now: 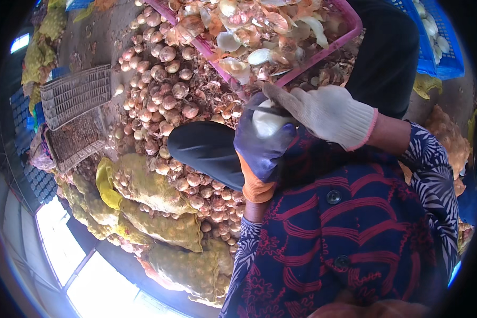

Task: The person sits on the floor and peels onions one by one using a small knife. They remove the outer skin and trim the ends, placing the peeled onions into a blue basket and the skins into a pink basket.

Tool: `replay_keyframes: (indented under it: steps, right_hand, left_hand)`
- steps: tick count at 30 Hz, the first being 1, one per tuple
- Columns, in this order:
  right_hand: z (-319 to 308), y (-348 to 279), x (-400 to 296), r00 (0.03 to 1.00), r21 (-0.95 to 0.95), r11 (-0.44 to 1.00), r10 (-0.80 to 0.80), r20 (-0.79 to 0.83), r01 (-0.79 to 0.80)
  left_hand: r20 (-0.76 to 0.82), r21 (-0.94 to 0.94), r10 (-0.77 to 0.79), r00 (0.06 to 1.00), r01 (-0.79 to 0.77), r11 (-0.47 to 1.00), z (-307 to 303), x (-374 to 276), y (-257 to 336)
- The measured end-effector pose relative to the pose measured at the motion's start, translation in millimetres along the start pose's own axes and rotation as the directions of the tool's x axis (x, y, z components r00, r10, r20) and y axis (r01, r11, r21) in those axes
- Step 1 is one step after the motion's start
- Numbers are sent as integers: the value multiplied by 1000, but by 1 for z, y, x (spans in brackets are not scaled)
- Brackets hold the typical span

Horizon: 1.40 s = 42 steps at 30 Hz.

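Observation:
A pale, peeled onion (265,121) rests in my left hand (260,139), which wears a purple-coated glove with an orange cuff. My right hand (322,111), in a white knit glove with a pink edge, grips a knife (276,111) whose dark blade lies across the top of the onion. Its handle is mostly hidden by my fingers. Just beyond both hands stands a pink plastic crate (320,59), heaped with onion skins (254,30) and pale onion pieces.
Unpeeled onions (159,95) cover the floor at left. Yellow mesh sacks (183,266) of onions lie lower left, near a dirty grey plastic crate (77,93). At upper right a blue crate (441,65) holds peeled onions (430,28). My bent knee (200,145) is beside the pile.

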State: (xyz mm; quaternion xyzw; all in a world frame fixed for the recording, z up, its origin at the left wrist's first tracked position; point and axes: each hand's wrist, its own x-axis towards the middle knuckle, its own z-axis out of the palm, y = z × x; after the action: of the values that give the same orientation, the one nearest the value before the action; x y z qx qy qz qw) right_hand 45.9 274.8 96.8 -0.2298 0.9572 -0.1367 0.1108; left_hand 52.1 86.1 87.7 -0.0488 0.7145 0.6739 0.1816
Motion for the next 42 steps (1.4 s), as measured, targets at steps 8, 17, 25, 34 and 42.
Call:
replay_keyframes:
  steps: [8, 17, 25, 34, 42]
  right_hand:
    - [2, 26, 14, 987, 425, 891, 156, 46, -160]
    - [13, 1, -8, 988, 32, 999, -5, -157, 10]
    - [29, 19, -1, 972, -62, 996, 41, -230, -56]
    - [39, 74, -21, 849, 954, -281, 476, 231, -103]
    - [10, 92, -92, 910, 711, -678, 392, 136, 186]
  left_hand:
    - [-27, -594, -45, 999, 21, 804, -3, -7, -11]
    - [141, -762, -120, 983, 185, 620, 2, -13, -28]
    - [36, -444, -130, 991, 132, 886, 18, 0, -57]
    - [151, -725, -133, 980, 201, 659, 42, 3, -9]
    - [464, -277, 79, 883, 60, 959, 84, 17, 52]
